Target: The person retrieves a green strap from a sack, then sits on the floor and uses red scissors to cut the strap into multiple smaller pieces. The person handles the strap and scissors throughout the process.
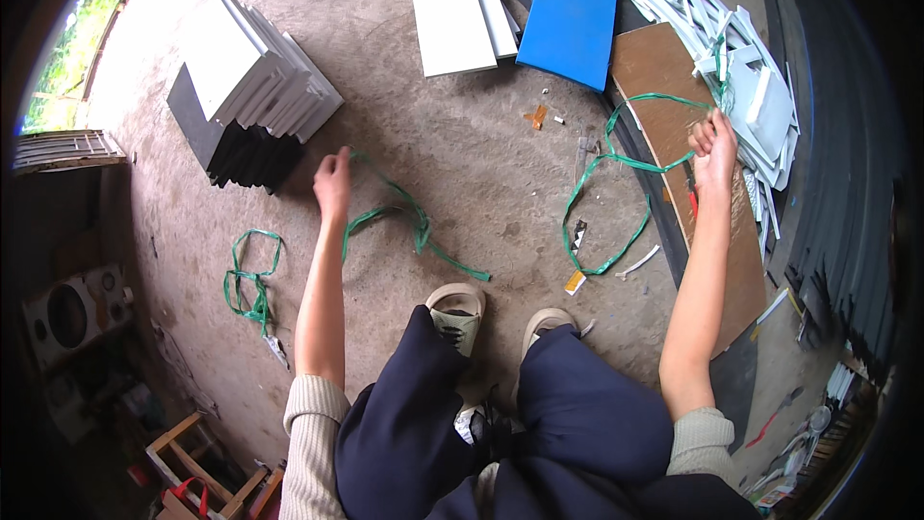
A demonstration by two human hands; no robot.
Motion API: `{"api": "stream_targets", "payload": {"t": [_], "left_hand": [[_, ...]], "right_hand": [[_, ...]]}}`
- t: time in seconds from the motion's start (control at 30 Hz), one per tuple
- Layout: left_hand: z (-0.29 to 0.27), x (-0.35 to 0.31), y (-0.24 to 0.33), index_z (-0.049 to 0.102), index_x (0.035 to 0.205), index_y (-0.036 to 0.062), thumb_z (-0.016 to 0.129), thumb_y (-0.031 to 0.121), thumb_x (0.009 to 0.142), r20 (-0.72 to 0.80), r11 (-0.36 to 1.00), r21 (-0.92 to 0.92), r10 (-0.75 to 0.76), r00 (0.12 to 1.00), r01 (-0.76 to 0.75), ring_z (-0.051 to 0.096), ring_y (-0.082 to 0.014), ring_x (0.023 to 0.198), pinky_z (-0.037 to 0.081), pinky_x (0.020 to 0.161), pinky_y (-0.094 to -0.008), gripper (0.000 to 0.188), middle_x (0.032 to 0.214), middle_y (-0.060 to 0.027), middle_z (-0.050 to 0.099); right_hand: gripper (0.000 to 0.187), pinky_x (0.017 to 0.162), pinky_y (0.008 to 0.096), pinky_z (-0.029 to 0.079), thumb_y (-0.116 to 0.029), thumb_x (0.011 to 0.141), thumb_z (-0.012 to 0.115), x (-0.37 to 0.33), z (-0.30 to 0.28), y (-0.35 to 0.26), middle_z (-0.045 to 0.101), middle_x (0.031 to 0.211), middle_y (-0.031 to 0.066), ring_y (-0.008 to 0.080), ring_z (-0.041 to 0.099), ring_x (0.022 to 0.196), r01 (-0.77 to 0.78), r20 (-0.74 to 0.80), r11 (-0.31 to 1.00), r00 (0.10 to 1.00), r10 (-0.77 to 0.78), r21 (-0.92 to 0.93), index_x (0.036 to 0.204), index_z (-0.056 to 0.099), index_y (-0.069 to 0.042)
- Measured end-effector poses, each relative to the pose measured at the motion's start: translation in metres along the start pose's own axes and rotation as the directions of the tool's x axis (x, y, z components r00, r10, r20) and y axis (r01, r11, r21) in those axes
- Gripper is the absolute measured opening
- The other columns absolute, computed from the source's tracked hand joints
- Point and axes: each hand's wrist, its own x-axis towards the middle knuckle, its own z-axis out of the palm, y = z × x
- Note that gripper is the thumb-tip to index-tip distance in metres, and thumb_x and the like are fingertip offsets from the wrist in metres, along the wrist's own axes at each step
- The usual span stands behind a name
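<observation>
Green plastic twine is in both of my hands, held well apart above the concrete floor. My left hand (332,183) pinches one end of a green strand (421,228), whose rest trails toward my left shoe. On the other side, my right hand (714,149) is closed around a looped length of green twine (603,156) that hangs in wide curves over the floor and a brown board (659,63). Whether the two lengths are joined cannot be seen. Beside my right wrist a small red thing (693,204) shows; its kind is unclear.
A stack of white and dark panels (231,58) stands left. White panels (452,14) and a blue panel (570,24) lie ahead. White offcuts (760,106) pile up right, beside dark strips (847,135). More green twine (258,311) and a wooden frame (197,467) lie left.
</observation>
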Motion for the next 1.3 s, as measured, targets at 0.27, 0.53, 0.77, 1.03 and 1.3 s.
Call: {"api": "stream_targets", "payload": {"t": [0.27,0.53,0.77,1.03,1.3], "left_hand": [[-0.027,-0.1,0.161,0.032,0.128,0.0016,0.059,0.038,0.078,0.227,0.7,-0.328,0.71,0.666,-0.635,0.031,-0.0277,0.122,0.025,0.101,-0.0387,0.067,0.128,-0.0201,0.036],[-0.119,-0.197,0.199,0.055,0.093,0.0044,0.042,0.028,0.091,0.549,0.688,-0.603,0.725,0.416,-0.403,0.052,-0.0092,0.069,0.044,0.063,-0.0231,0.027,0.079,-0.0011,0.055],[-0.299,-0.176,0.143,0.056,0.091,0.0058,0.043,0.031,0.09,-0.112,0.523,-0.758,0.483,0.868,-0.389,0.049,-0.0074,0.078,0.036,0.073,-0.023,0.028,0.082,0.0015,0.056],[-0.416,-0.175,0.036,0.061,0.095,0.0076,0.047,0.031,0.089,-0.516,0.764,-0.467,0.173,0.839,-0.445,0.045,-0.017,0.106,0.033,0.087,-0.0326,0.028,0.101,-0.0069,0.058],[-0.358,-0.142,-0.165,0.062,0.086,0.0069,0.054,0.025,0.084,-0.629,0.924,-0.324,-0.048,0.776,-0.205,0.045,-0.0105,0.07,0.04,0.065,-0.0243,0.02,0.079,-0.0027,0.046]], "right_hand": [[0.017,0.041,0.0198,0.018,-0.016,0.09,0.042,-0.112,0.153,-0.079,0.025,0.052,-0.005,0.0042,0.023,0.045,-0.089,0.507,0.987,0.862,0.008,0.134,0.079,0.046,-0.005],[0.015,0.043,0.0207,0.025,-0.015,0.088,0.047,-0.189,0.221,-0.211,0.03,0.053,-0.004,0.0058,0.028,0.045,0.227,0.536,0.936,0.772,-0.342,0.27,0.076,0.046,-0.005],[0.012,0.063,0.027,0.049,-0.013,0.088,0.045,-0.22,0.251,-0.213,0.052,0.066,0.0048,0.0161,0.058,0.064,0.337,0.703,0.934,0.693,-0.161,-0.119,0.084,0.05,-0.002],[0.018,0.068,0.0272,0.048,-0.013,0.085,0.048,-0.317,0.372,-0.057,0.061,0.083,0.0087,0.015,0.059,0.076,0.595,0.953,0.77,0.299,0.056,-0.232,0.097,0.054,-0.001],[0.026,0.065,0.0301,0.046,-0.022,0.081,0.056,-0.404,0.422,0.187,0.061,0.079,0.0112,0.0172,0.057,0.071,0.751,0.963,0.615,0.105,0.247,-0.24,0.097,0.059,-0.001]]}}
